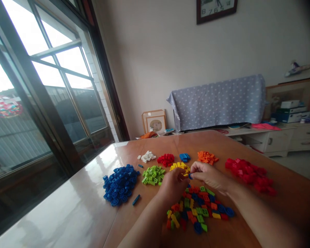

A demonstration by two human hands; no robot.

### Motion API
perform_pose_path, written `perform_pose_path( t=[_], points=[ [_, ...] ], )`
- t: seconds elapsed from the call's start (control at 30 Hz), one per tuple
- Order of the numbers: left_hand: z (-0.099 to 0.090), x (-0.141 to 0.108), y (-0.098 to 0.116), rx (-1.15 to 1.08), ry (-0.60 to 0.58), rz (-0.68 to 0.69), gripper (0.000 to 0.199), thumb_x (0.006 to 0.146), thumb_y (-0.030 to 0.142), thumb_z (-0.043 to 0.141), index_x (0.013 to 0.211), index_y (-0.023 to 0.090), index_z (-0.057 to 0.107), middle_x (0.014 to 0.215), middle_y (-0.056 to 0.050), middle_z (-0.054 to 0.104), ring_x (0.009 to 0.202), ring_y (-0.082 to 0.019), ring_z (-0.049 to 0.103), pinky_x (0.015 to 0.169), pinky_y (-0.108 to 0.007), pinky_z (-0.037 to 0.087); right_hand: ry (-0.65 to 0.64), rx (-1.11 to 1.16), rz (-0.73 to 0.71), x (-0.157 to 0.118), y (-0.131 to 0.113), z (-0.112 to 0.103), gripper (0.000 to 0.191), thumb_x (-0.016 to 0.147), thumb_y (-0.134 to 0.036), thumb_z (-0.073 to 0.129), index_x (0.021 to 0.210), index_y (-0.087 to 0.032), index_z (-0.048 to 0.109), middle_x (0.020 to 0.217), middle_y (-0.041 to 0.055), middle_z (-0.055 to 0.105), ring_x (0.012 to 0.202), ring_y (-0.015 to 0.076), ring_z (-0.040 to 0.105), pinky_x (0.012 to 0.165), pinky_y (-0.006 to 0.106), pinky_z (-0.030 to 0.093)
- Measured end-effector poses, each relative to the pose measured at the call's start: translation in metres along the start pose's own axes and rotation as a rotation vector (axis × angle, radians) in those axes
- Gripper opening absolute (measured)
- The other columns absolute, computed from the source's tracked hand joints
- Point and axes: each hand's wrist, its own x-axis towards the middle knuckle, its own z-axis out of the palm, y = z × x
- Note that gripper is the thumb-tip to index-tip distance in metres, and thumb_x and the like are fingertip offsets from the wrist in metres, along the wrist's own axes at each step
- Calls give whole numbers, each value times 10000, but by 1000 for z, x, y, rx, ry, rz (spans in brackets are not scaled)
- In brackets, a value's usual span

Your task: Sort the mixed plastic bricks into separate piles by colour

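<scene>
My right hand pinches a small blue toy brick between thumb and fingertips, above the table. Close beside it, my left hand has its fingers curled; what they hold, if anything, is hidden. Just behind both hands lies a pile of yellow bricks, partly covered by them. Nearer to me, below the hands, spreads a mixed heap of bricks in red, orange, yellow, green and blue. A lime green pile is left of my left hand.
On the wooden table stand sorted piles: blue round pieces, white, red, blue, orange and larger red pieces. Two loose blue bricks lie near the left piles, one a long piece.
</scene>
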Motion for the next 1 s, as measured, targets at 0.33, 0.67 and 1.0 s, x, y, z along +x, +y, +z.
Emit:
perform_pose_path(
  t=[0.33,0.67,1.0],
  points=[
    [-5,-1,-1,59,61,9,207,794,264,674,982,181,698,757,-6,644,650,-119,524,593,-223,390,-46,165,83,-7,-5,13,326,784,-493,679,909,-209,581,734,-34,554,652,120,518,613,233,424],
    [-75,18,-25,-412,727,-93,193,819,273,692,964,149,670,825,-37,671,729,-127,592,695,-224,447,95,53,98,-3,2,-3,374,807,-583,627,824,-209,606,769,15,608,648,134,528,586,240,442],
    [-133,16,-49,-1321,1044,-395,170,981,274,460,862,179,537,841,-48,642,595,-85,584,562,-186,476,195,31,108,5,26,-15,437,771,-635,652,891,-215,649,851,70,683,684,178,604,586,263,485]
  ],
)
